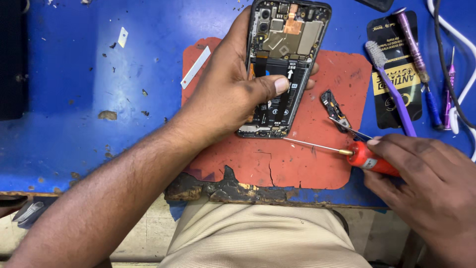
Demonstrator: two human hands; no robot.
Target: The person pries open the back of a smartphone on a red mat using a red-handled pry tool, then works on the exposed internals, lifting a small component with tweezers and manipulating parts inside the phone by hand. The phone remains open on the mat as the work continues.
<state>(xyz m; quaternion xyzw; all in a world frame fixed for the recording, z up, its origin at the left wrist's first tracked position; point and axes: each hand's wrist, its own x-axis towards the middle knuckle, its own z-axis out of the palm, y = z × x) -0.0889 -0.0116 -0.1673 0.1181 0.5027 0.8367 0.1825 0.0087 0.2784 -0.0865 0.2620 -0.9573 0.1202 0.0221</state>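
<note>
Left hand (233, 94) gripping opened phone (285, 64) (back cover off, thumb across battery), right hand (421, 173) closed around red-handled screwdriver (347, 153), tip at phone's lower edge, orange mat (307, 164) beneath.

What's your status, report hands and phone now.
Left hand clamps opened black phone, back cover off, on worn red mat. Right hand grips red-handled screwdriver, tip at phone's bottom edge. Small black loose part and metal tweezers lie beside.

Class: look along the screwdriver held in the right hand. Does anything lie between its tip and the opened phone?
Nothing visible does. The screwdriver tip reaches the opened phone at its bottom edge over bare red mat. The loose small part and tweezers lie off to the side.
</note>
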